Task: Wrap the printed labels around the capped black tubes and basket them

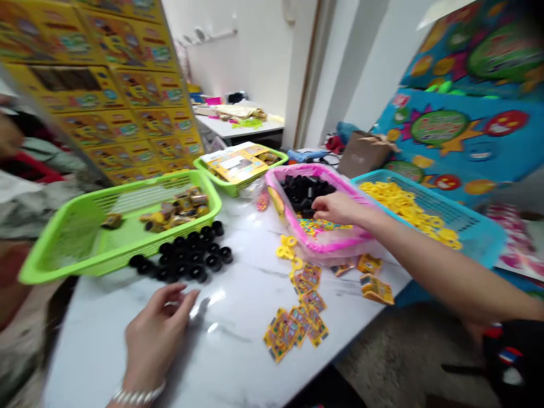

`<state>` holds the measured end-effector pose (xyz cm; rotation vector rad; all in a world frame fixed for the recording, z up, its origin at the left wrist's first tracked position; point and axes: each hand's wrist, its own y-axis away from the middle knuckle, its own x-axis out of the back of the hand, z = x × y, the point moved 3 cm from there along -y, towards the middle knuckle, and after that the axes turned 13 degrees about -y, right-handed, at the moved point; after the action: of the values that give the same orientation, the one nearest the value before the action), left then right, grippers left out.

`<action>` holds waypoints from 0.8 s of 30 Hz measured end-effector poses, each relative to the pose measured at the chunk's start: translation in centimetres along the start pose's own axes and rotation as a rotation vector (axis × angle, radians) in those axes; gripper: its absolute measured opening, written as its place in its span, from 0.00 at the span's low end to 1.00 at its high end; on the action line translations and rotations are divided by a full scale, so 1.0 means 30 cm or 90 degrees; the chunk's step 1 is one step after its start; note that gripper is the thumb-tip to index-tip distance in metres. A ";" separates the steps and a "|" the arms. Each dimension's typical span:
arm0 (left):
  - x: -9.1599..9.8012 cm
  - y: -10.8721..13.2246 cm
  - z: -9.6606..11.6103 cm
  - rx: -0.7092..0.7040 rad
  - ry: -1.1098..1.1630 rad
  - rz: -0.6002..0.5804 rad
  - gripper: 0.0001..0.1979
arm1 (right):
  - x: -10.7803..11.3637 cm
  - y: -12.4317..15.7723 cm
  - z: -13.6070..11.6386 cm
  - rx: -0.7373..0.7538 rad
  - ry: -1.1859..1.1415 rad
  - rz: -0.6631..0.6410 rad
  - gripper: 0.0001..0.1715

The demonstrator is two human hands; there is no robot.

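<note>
My right hand [334, 208] reaches into the pink basket [317, 246], fingers drawn together against the heap of black plastic pieces [304, 190]. What sits between those fingertips is hidden. Small coloured beads [321, 226] lie at the near end of this basket. My left hand [157, 331], wearing a white bracelet, rests on the marbled table [229, 362] with fingers loosely curled, thumb apart and nothing held. Just beyond it stands a cluster of short black round cups [191, 255]. Yellow printed paper pieces [293, 326] and yellow plastic rings [287, 247] lie between the hands.
A green basket [106, 195] with small yellow-brown pieces stands left; another green basket [232, 184] holds printed card. The blue basket [480, 226] at right contains yellow rings. Stacked yellow boxes [140, 85] rise at left, blue printed boxes [476, 130] at right.
</note>
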<state>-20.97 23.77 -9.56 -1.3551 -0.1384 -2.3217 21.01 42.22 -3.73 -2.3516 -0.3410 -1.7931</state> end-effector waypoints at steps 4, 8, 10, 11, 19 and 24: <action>-0.001 0.006 0.044 0.021 0.020 -0.033 0.24 | -0.076 -0.082 -0.051 0.012 0.066 -0.038 0.17; -0.017 0.016 0.045 -0.009 -0.016 0.010 0.21 | -0.050 -0.111 -0.040 0.020 0.126 -0.013 0.24; -0.028 0.024 0.053 -0.027 -0.021 0.015 0.20 | -0.024 -0.089 -0.021 0.041 0.137 -0.023 0.24; -0.033 0.027 0.057 -0.026 -0.025 0.020 0.20 | -0.014 -0.073 -0.007 0.058 0.137 -0.039 0.22; -0.052 0.018 0.093 0.008 -0.105 0.108 0.20 | 0.010 0.093 0.083 0.197 0.086 -0.187 0.14; -0.071 -0.007 0.112 -0.027 -0.164 0.125 0.22 | 0.019 0.142 0.055 0.198 0.041 -0.189 0.16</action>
<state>-17.45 25.67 -9.62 -1.6089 -0.0327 -1.9943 23.87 38.63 -3.59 -2.1069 -0.9293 -1.7731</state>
